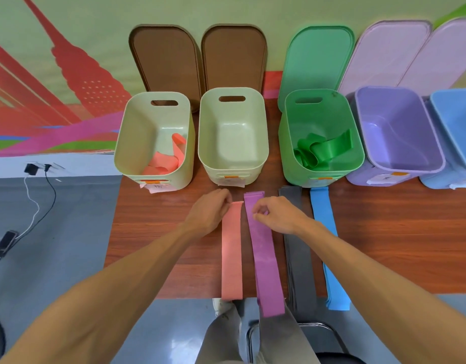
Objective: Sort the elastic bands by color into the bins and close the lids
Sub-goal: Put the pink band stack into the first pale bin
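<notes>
Your blue bin (455, 132) is cut off by the right frame edge, and your right hand (276, 215) hides part of the purple band (267, 266) that its fingers pinch. Your left hand (209, 210) pinches the far end of the salmon band (231, 258). Both flat, smooth strips lie side by side on the wood-grain desk (153, 232), overhanging its near edge. A cream bin (126, 143) stands beyond them.

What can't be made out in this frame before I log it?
1. Blue bin, head view: cut off by the right edge; contents unseen.
2. Label on the leftmost cream bin: writing too small to read.
3. Grey bands: count unclear; crossed by the arm of the right hand, which pinches the purple band.
4. Left hand: its curled fingers hide whether it pinches the salmon band.
</notes>
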Motion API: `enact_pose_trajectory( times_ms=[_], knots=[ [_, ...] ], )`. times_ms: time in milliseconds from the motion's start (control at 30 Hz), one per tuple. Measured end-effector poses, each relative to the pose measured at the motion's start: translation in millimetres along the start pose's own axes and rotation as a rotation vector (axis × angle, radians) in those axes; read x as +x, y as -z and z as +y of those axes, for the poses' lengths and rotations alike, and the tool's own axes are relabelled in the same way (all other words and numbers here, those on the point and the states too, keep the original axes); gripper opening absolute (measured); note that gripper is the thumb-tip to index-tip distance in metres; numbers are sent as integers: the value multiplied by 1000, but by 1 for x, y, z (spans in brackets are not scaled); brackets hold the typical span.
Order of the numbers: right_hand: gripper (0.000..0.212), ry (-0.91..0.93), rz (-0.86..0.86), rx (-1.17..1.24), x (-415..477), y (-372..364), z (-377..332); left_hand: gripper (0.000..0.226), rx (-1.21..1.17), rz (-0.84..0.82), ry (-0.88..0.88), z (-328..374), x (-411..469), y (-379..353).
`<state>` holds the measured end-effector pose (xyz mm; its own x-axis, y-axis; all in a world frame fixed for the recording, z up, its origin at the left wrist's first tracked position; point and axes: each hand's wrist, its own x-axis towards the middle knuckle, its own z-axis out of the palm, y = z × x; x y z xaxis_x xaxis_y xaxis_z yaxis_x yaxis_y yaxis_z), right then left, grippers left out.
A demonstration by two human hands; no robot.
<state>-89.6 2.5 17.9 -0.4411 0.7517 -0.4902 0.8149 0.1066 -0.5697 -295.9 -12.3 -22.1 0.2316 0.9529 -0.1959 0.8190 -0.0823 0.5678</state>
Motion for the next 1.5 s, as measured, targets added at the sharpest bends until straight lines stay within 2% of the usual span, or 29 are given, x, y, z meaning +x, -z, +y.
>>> enact_pose_trajectory(
  times_ms=[67, 167, 233, 333, 400, 533, 600, 667, 767, 867, 1033, 1133, 1267, 1333, 1433, 1500],
  knots=[
    [35, -13, -10, 8, 3, -1, -8, 1, 22, -47, -42, 5, -5, 17],
    [60, -47, -9, 62, 6, -3, -17, 4, 27, -47, -74, 11, -11, 40],
    [68, -42, -45, 56, 8, -3, -23, 5, 28, -43, -85, 17, -15, 58],
    [44, 36, -127, 20, 8, -3, -36, 6, 3, -26, -134, 25, -22, 82],
    [25, 68, -157, 97, 4, 0, -46, 5, -41, -1, -155, 29, -25, 96],
    [30, 53, -197, 242, -4, 12, -67, 6, -221, 121, -120, 34, -26, 122],
    [24, 63, -144, 259, -7, 16, -75, 10, -292, 174, -111, 37, -24, 137],
    [10, 80, -3, 222, -8, 23, -84, 10, -340, 212, -116, 40, -23, 152],
    [22, 127, 189, 138, -4, 40, -101, 13, -352, 299, -111, 44, -22, 179],
    [13, 182, 336, 78, 1, 63, -124, 18, -307, 368, -84, 42, -22, 207],
    [7, 263, 512, 182, 16, 96, -166, 15, -298, 535, -30, 44, -29, 253],
    [2, 323, 537, 300, 23, 106, -190, 9, -282, 660, 13, 40, -31, 274],
    [7, 350, 525, 432, 34, 108, -217, 8, -233, 760, 62, 26, -33, 290],
    [12, 342, 496, 509, 42, 104, -225, 7, -249, 765, 86, 17, -34, 291],
    [8, 296, 418, 638, 55, 92, -233, 7, -294, 755, 130, 3, -36, 284],
    [10, 263, 389, 649, 66, 84, -236, 6, -330, 761, 160, -3, -38, 277]
  ],
)
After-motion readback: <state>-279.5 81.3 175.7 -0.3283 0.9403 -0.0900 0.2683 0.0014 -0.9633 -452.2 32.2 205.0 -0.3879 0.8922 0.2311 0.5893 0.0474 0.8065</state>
